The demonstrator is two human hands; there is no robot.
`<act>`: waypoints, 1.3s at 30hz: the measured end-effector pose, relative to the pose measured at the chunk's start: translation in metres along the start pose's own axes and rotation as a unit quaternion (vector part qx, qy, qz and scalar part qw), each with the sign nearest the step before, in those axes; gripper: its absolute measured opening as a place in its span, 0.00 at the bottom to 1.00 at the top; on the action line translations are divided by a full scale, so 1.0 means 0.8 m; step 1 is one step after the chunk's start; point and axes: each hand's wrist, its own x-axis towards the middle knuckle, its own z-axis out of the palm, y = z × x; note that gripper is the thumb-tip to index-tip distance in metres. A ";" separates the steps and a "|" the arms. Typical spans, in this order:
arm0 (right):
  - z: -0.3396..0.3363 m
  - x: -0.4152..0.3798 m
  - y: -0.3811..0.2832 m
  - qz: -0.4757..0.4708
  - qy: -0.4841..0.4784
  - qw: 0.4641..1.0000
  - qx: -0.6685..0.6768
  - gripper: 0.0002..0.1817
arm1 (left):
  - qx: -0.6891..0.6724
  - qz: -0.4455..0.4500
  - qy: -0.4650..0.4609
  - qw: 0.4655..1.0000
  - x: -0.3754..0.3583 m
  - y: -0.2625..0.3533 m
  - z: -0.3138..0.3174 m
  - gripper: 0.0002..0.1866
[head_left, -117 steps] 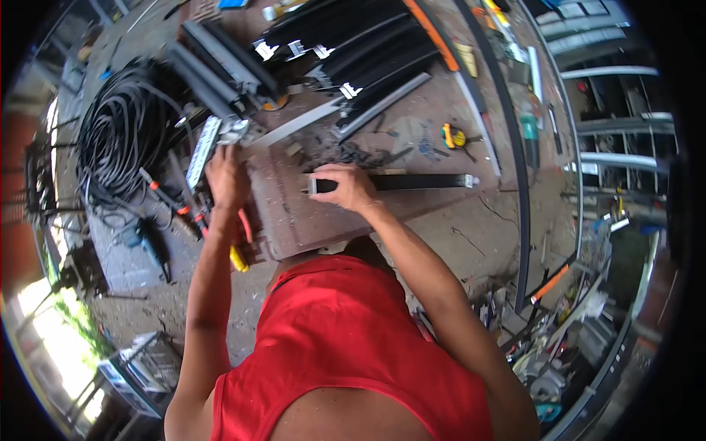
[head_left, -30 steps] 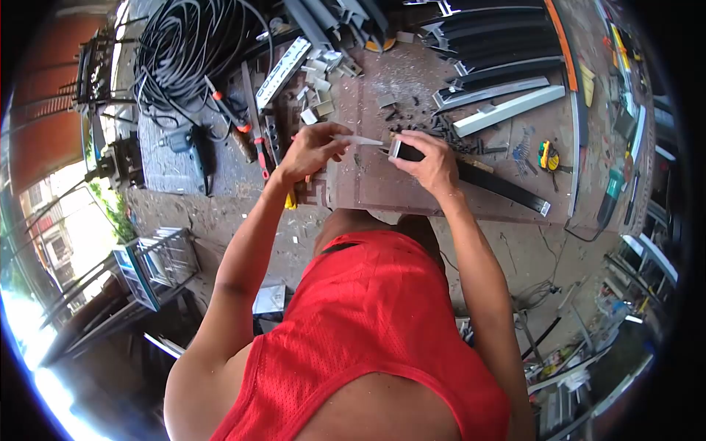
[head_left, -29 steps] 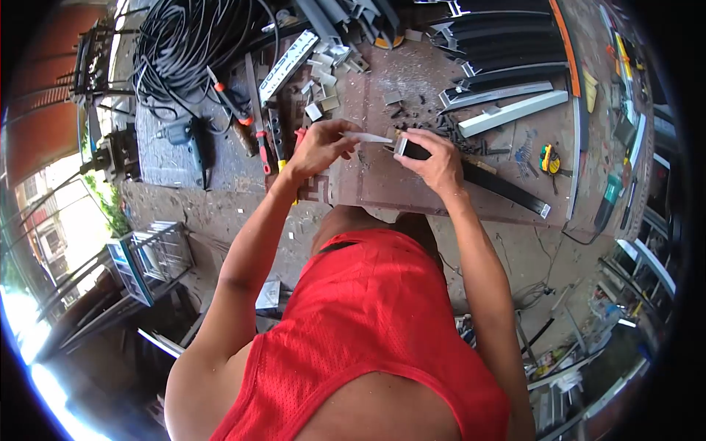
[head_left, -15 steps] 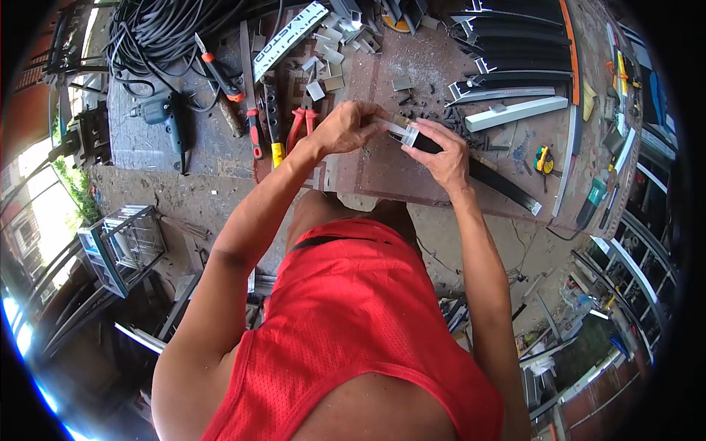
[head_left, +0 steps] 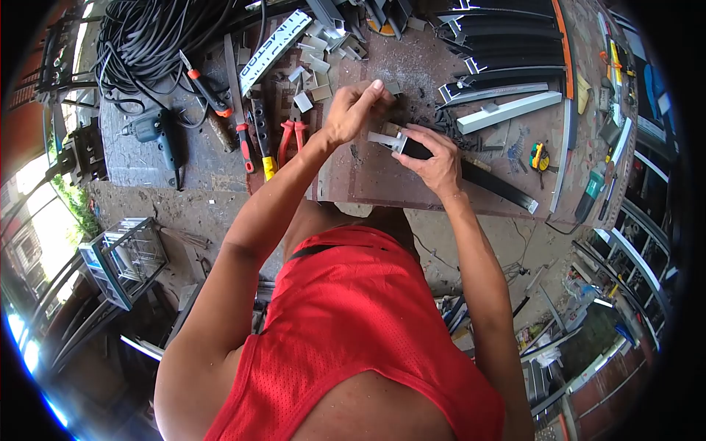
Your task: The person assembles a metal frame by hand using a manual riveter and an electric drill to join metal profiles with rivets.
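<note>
My right hand (head_left: 434, 158) is wrapped around a dark metal profile (head_left: 500, 187) near its left end. The bar slants down to the right along the table's near edge. A pale strip (head_left: 382, 139) sticks out of the silvery end by my right fingertips. My left hand (head_left: 353, 112) is raised above and left of that end, apart from it, with the thumb stretched out and the fingers partly blurred. I see nothing held in it. Small bent metal pieces (head_left: 321, 66) lie beyond my left hand, and dark bits are scattered near the bar.
On the workbench (head_left: 346, 180) are a drill (head_left: 157, 134), a utility knife (head_left: 209, 92), red-handled pliers (head_left: 291, 140) and a cable coil (head_left: 151, 44) at left. Dark profiles (head_left: 515, 40), a pale bar (head_left: 509, 112) and a yellow tape measure (head_left: 540, 156) lie at right.
My left hand has let go of the pale strip at the profile's end and moved up and away, its thumb now extended. My right hand keeps its hold. The view has shifted slightly.
</note>
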 end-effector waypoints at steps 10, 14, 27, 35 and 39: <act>-0.001 0.003 0.002 0.009 0.004 1.000 0.019 0.23 | -0.046 -0.090 -0.103 0.990 0.028 -0.008 0.056 0.40; -0.003 0.002 0.004 -0.001 0.003 1.000 0.027 0.24 | -0.030 -0.083 -0.078 0.993 0.025 0.000 0.068 0.39; -0.002 0.002 0.002 -0.010 -0.003 1.000 0.017 0.25 | -0.013 -0.063 0.038 0.997 0.016 -0.004 0.074 0.28; -0.029 0.004 0.006 -0.033 -0.110 0.991 0.065 0.33 | 0.507 0.082 0.554 0.655 -0.138 0.054 -0.189 0.28; -0.042 0.033 0.006 -0.108 -0.180 0.977 0.048 0.29 | 0.540 -0.243 0.511 0.623 -0.200 0.016 -0.353 0.59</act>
